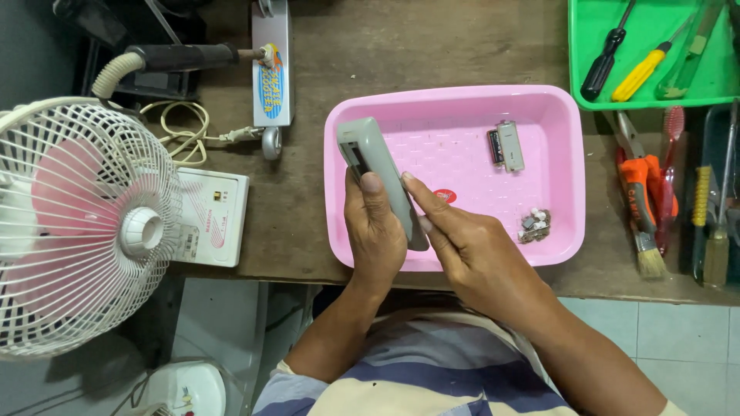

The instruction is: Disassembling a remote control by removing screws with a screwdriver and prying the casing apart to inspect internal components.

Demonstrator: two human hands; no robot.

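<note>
You are looking down at a brown wooden workbench (432, 46). Your left hand (374, 231) is wrapped around the lower end of a grey remote control (370, 158), thumb pressed flat along its upper face, holding it tilted over the near left corner of a pink plastic tray (455, 104). Your right hand (470, 246) lies against the remote's right edge, fingers stretched out and touching its side, not closed around it. Inside the tray, toward the far right, two batteries (506, 146) lie side by side, and a small heap of tiny metal parts (533, 224) sits near the right wall. To the right of the tray lie orange-handled pliers (636, 181) and a paintbrush (646, 250). A green tray (586, 62) holding screwdrivers (641, 71) sits at the far right. A white table fan (77, 223) stands at your left.
</note>
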